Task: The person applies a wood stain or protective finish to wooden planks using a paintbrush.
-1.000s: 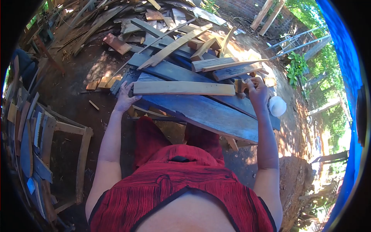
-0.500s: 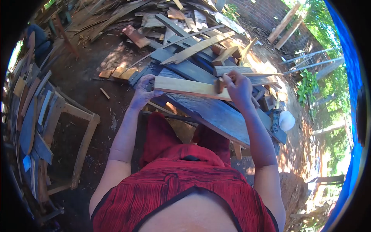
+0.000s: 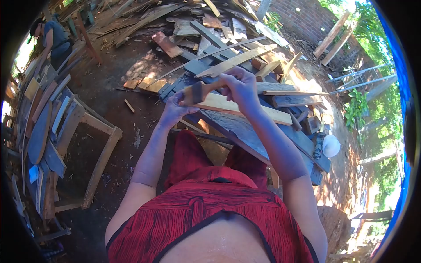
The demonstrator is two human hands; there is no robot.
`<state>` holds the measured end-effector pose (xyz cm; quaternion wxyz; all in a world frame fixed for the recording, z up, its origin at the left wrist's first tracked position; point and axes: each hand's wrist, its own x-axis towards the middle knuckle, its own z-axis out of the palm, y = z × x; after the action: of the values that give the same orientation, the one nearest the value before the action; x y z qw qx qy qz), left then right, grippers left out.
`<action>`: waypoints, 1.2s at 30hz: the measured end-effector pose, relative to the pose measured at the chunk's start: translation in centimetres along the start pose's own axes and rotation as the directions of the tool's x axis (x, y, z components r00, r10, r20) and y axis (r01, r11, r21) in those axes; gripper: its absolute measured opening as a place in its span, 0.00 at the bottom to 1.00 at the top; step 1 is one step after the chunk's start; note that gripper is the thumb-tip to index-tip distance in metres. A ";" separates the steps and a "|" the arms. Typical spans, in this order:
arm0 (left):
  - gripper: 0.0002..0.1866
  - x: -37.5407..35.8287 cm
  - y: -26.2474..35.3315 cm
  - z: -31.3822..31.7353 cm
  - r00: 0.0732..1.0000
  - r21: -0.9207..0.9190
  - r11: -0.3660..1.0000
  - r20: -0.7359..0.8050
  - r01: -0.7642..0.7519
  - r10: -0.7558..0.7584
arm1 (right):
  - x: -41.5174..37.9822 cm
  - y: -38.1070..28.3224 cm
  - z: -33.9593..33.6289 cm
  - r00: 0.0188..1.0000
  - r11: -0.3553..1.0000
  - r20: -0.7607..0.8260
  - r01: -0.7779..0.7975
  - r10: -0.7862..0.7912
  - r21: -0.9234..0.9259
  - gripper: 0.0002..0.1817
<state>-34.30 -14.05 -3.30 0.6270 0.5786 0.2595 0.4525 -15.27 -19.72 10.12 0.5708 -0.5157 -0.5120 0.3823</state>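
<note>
**Strong Sun on One Side, Bluish Shade in the Middle**

The left hand (image 3: 177,107) and the right hand (image 3: 240,87) are in soft, bluish shade, yet they are clear enough to see. Well to the right of the right hand, daylight is very strong: behind the green leafy plants (image 3: 356,107) it becomes almost white, without detail. Ahead of the left hand, broken sun patches fall on the dark brown earth ground (image 3: 105,153). Far beyond both hands, small details look soft. The wide lens bends shapes near the borders, and the corners are black.

Both arms (image 3: 283,147) reach forward, right hand (image 3: 240,89) curled in a grip near the left hand (image 3: 175,110).
</note>
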 end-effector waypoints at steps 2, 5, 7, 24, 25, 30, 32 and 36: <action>0.30 0.2 -1.1 -0.6 1.000 0.065 0.998 -0.002 0.002 -0.002 | -1.0 0.0 -3.0 0.991 0.993 -0.079 -0.106 0.109 0.044 0.07; 0.29 0.1 -2.1 -0.8 1.000 0.117 0.993 0.006 0.008 -0.009 | -2.5 1.1 -8.8 0.962 0.984 -0.214 -0.177 0.168 -0.021 0.07; 0.29 0.2 -2.3 -0.8 1.000 0.144 0.989 0.007 -0.029 0.029 | -3.6 2.3 -13.8 0.946 0.972 -0.265 -0.218 0.189 -0.088 0.06; 0.31 -0.6 -0.9 -0.3 0.999 0.141 0.989 0.000 0.045 -0.045 | -5.7 5.0 -25.1 0.915 0.156 -0.308 -0.275 -0.261 -0.949 0.10; 0.31 -0.6 -0.9 -0.2 0.999 0.143 0.989 -0.005 0.045 -0.044 | -5.2 4.3 -22.8 0.936 0.187 -0.287 -0.251 -0.205 -0.950 0.10; 0.31 -0.8 -0.7 -0.3 0.998 0.199 0.978 -0.007 0.056 -0.056 | -2.6 1.5 -11.7 0.987 0.447 -0.097 -0.031 -0.126 -0.894 0.11; 0.31 -0.8 -0.7 -0.3 0.998 0.195 0.979 -0.019 0.060 -0.057 | -1.9 -0.1 -7.6 0.989 0.529 -0.019 0.061 -0.144 -0.846 0.11; 0.31 -1.0 -0.8 -0.1 0.997 0.136 0.988 -0.027 0.072 -0.069 | 0.0 0.3 -1.8 0.985 0.833 0.064 0.172 -0.162 -0.526 0.09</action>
<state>-34.64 -14.82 -4.28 0.5985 0.6058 0.3170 0.4176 -13.44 -19.99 9.95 0.4334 -0.6030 -0.6452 0.1794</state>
